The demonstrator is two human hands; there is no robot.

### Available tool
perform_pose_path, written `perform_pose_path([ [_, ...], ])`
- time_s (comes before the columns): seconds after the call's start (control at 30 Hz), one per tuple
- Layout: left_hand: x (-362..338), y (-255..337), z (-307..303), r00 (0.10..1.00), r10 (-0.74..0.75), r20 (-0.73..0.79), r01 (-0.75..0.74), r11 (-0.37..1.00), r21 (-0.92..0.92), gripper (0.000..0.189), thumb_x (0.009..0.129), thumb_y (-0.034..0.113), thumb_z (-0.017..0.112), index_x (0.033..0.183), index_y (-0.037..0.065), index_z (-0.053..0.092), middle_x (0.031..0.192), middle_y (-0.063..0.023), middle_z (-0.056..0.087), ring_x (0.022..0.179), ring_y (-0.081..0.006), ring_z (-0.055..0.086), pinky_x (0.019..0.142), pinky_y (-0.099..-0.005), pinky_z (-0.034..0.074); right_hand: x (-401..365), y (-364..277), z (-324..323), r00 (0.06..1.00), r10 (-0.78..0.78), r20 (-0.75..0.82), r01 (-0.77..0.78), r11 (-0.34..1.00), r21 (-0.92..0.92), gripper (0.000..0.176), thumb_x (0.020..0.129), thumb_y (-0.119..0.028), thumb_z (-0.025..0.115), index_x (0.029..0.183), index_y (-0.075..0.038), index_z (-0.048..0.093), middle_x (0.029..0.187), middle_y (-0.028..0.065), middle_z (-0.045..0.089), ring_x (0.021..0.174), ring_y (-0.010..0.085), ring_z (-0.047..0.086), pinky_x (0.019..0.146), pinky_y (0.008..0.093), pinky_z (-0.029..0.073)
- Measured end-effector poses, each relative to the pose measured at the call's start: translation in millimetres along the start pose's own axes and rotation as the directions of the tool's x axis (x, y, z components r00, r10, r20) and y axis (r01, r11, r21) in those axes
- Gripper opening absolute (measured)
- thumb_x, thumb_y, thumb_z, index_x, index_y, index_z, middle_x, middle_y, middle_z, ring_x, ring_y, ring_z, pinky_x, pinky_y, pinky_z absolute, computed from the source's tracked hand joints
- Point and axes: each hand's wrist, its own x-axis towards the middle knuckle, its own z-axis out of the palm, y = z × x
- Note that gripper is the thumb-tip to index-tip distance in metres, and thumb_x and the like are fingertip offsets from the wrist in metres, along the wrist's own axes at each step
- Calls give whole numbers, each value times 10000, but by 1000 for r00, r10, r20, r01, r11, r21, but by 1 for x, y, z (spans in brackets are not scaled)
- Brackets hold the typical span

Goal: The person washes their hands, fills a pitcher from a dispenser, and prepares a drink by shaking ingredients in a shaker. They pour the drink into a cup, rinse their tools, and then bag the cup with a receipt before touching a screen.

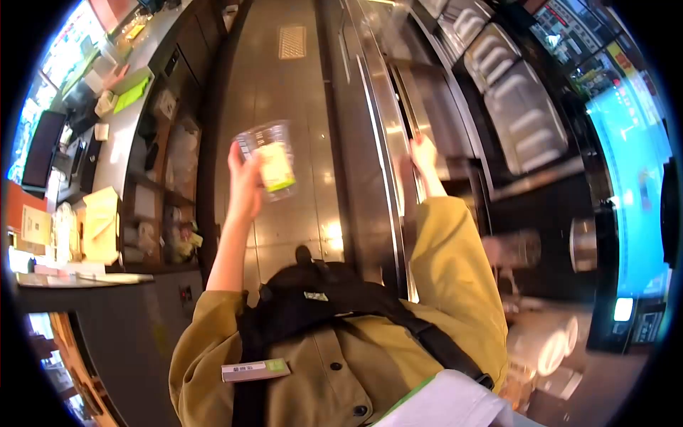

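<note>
A clear plastic package [276, 165] with a pale yellow and green label hangs above the walkway, its near side gripped by my left hand [245, 181]. Over on the right, my right hand [425, 153] has its fingers at the metal edge of an opened drawer or counter front [405, 107]. Motion blur hides just how those fingers lie on the edge. What is inside the package is too small to tell.
Shelves with bags [183, 153] and a long counter [114, 153] run along the left. To the right are metal trays [523, 117], a blue screen [626, 192] and stacked white cups [544, 345]. A tiled floor [277, 85] lies between.
</note>
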Motion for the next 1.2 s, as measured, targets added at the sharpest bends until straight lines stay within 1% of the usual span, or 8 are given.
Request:
perform_pose_path([
  [0.27,286,-103,163,923,129,361,-190,972,138,925,722,46,673,1341,47,-15,1081,-128,431,966,-164,462,839,-291,417,81,55,51,999,-33,21,39,867,-496,690,643,-293,661,1192,-6,357,1256,192,372,1148,325,372,947,435,308],
  [0.5,489,-197,282,903,115,415,-269,902,337,1023,648,178,757,1338,18,19,1168,-169,437,1011,-218,482,850,-315,403,114,77,19,948,303,94,-199,799,-567,795,646,-231,698,1301,-52,285,1359,132,279,1234,275,301,1019,395,231],
  [0.63,557,-232,324,836,154,526,-349,890,294,1081,596,218,787,1345,54,26,1228,-208,388,1104,-272,434,945,-371,343,145,105,10,891,447,-80,-383,644,-663,731,651,-182,689,1283,-104,330,1344,103,318,1226,267,314,990,387,265],
  [0.73,592,-247,351,743,165,648,-515,760,396,980,679,89,716,1341,40,-5,1234,-181,373,1151,-258,390,966,-368,335,170,125,24,889,272,-368,-458,508,-730,567,686,-142,630,1211,-86,425,1275,138,390,1170,299,373,953,400,309],
  [0.8,605,-260,362,730,141,668,-525,742,417,955,684,92,707,1339,42,13,1220,-178,387,1141,-258,400,960,-367,339,206,88,35,913,220,-344,-377,776,-505,444,719,-149,592,1140,-76,471,1175,158,468,1050,325,473,872,404,388],
  [0.87,614,-268,376,727,112,678,-512,746,426,930,690,95,698,1336,44,31,1205,-175,401,1131,-258,409,954,-365,343,248,12,60,914,403,34,-388,898,-209,375,754,-241,563,1083,-75,491,1016,146,558,928,334,541,768,405,448],
  [0.93,620,-274,385,728,95,678,-500,752,431,906,696,98,690,1334,46,48,1191,-172,414,1121,-259,419,948,-363,347,271,-4,108,828,506,242,-435,852,-291,488,760,-453,556,1026,-48,500,831,171,606,784,337,591,671,429,469],
  [1.2,609,-288,385,829,145,540,-404,823,399,811,719,110,656,1324,54,119,1132,-159,469,1081,-260,457,925,-356,364,317,2,153,833,325,448,-122,897,-424,326,746,-235,514,875,64,535,654,188,606,652,327,621,579,398,505],
])
